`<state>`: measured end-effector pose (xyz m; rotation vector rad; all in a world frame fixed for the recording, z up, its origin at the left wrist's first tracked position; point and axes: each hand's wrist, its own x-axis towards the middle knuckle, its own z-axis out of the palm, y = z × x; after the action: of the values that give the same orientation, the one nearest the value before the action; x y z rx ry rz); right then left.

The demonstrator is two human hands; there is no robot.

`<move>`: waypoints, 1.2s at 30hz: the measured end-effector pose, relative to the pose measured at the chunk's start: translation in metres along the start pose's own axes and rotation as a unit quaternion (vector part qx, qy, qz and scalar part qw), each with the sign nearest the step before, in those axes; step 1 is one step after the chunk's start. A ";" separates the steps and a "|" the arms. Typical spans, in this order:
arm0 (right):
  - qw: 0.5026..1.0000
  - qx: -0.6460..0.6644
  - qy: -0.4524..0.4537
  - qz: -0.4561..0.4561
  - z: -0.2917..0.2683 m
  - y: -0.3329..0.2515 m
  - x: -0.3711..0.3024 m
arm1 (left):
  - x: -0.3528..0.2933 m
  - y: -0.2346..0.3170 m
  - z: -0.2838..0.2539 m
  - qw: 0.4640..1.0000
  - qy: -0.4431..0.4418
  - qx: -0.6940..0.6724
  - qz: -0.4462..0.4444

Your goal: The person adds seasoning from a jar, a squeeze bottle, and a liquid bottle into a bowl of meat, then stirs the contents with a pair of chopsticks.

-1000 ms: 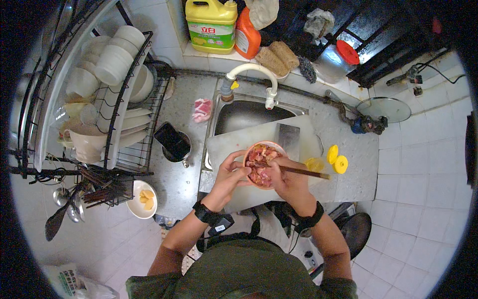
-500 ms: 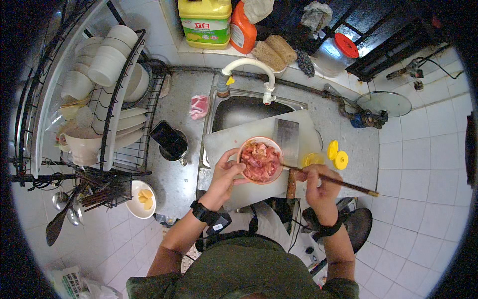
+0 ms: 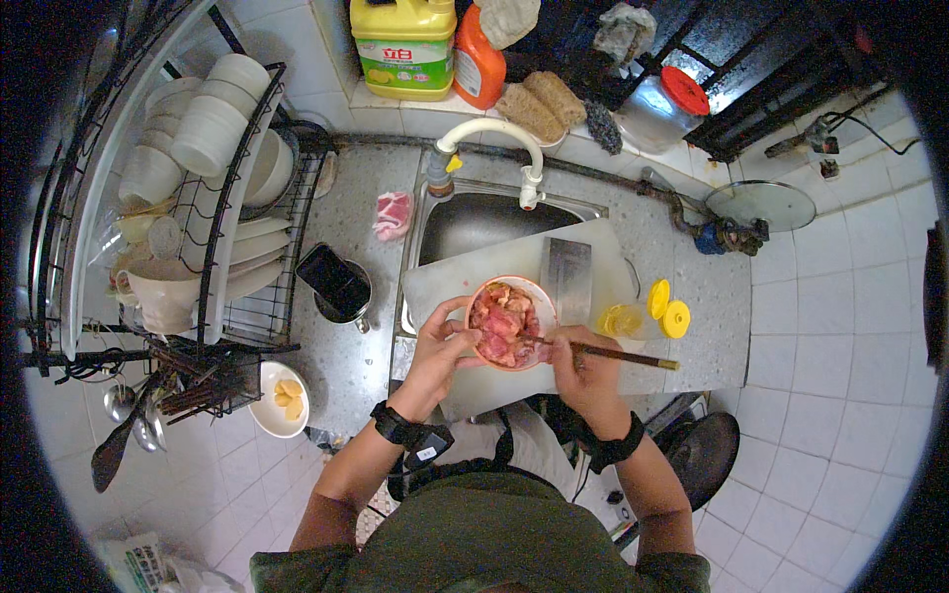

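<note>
A small bowl (image 3: pixel 545 304) with an orange rim, holding sliced raw meat (image 3: pixel 499 321), is gripped at its left side by my left hand (image 3: pixel 442 353), thumb on the rim. My right hand (image 3: pixel 585 376) is closed round dark brown chopsticks (image 3: pixel 633 357), whose tips reach into the meat. Both hands are over a white cutting board (image 3: pixel 440 287) that partly covers the sink. A cleaver (image 3: pixel 566 277) lies on the board beyond the bowl; its handle is hidden by my right hand. Right of that hand lies a clear bottle (image 3: pixel 633 321) with an opened yellow cap (image 3: pixel 675 318).
At left stands a dish rack (image 3: pixel 237 198) with bowls and plates. A phone (image 3: pixel 332 281) rests on a metal cup (image 3: pixel 358 308). Below the rack is a white bowl (image 3: pixel 269 415) with yellowish slices. A faucet (image 3: pixel 489 127) arches over the sink (image 3: pixel 484 227); a dark pan (image 3: pixel 707 460) sits lower right.
My right hand has moved left, closer to the bowl, bringing the chopsticks deeper into the meat. The meat has shifted toward the bowl's left side, baring its inner right wall.
</note>
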<state>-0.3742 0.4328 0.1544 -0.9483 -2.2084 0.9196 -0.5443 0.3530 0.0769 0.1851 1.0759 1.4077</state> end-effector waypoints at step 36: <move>0.996 0.077 0.001 0.051 -0.032 -0.009 0.007 | -0.002 -0.006 -0.003 0.998 -0.036 -0.029 -0.031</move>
<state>-0.3594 0.4448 0.1823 -0.9949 -2.0691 1.1194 -0.5423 0.3485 0.0721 0.1570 0.9731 1.3656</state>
